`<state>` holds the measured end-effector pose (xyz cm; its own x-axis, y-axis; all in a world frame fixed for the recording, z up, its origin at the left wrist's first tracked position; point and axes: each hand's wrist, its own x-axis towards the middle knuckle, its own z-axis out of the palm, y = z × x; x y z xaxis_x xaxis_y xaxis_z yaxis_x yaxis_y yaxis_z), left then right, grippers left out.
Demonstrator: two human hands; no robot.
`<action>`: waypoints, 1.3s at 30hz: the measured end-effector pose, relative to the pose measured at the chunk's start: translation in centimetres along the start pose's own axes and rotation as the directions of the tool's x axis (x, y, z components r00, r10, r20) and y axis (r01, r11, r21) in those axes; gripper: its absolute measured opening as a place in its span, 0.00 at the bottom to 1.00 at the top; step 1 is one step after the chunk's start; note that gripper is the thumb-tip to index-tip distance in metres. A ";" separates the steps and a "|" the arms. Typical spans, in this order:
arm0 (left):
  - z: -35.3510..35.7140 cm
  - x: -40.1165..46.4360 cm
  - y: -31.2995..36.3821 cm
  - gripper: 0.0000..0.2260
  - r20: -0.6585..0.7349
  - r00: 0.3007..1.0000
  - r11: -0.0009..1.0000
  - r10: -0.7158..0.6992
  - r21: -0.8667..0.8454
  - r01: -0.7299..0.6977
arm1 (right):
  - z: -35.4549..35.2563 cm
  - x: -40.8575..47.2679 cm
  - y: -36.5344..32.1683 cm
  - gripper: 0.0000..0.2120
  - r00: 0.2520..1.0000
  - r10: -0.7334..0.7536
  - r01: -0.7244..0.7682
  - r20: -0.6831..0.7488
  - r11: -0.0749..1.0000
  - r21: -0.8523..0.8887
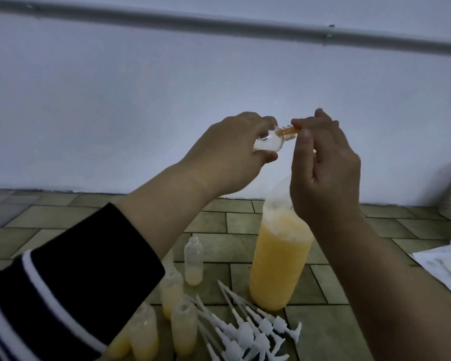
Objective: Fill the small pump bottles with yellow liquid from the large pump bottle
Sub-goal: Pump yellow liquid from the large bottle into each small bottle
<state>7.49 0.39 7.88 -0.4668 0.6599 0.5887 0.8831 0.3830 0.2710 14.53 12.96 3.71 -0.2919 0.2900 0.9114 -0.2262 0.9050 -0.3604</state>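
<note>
Small bottle (94, 142) held tilted, neck rightward. Large bottle (280, 261) upright, mostly yellow. Uncapped small bottles (179, 303) left of it, partly filled.

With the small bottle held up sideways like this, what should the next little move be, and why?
Probably tip the small bottle upright. The left hand holds it on its side with the neck toward the right hand, whose fingertips sit at the open mouth, where yellow liquid shows. Held sideways, it could spill.

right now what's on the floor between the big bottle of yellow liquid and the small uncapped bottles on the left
In the head view, a pile of white plastic pump tops lies between the large yellow-filled bottle and the small clear uncapped bottles, toward the near side.
</note>
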 end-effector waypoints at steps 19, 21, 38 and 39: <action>0.7 -0.7 -0.6 0.13 0.074 0.997 1.000 0.021 -0.017 -0.020 | 0.5 -1.3 0.0 0.21 0.998 0.057 -0.056 0.025 0.997 -0.059; 0.2 -0.4 -0.8 0.13 0.090 0.996 1.000 0.013 0.006 -0.014 | 0.1 -0.9 -0.3 0.23 0.997 0.054 -0.049 0.061 0.996 -0.080; -2.8 -9.3 -8.6 0.14 0.164 0.850 0.782 -0.500 -0.335 0.525 | -3.9 2.0 -1.8 0.18 0.902 0.228 -0.229 0.366 0.973 -0.041; -2.6 -10.2 -9.2 0.15 0.191 0.828 0.749 -0.527 -0.357 0.559 | -3.8 1.9 -1.8 0.18 0.905 0.222 -0.226 0.362 0.974 -0.034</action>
<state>4.23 -11.58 1.35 -0.8610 0.4681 0.1990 0.4168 0.4249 0.8036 17.94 13.09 6.90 -0.6506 0.3514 0.6732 -0.1231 0.8260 -0.5501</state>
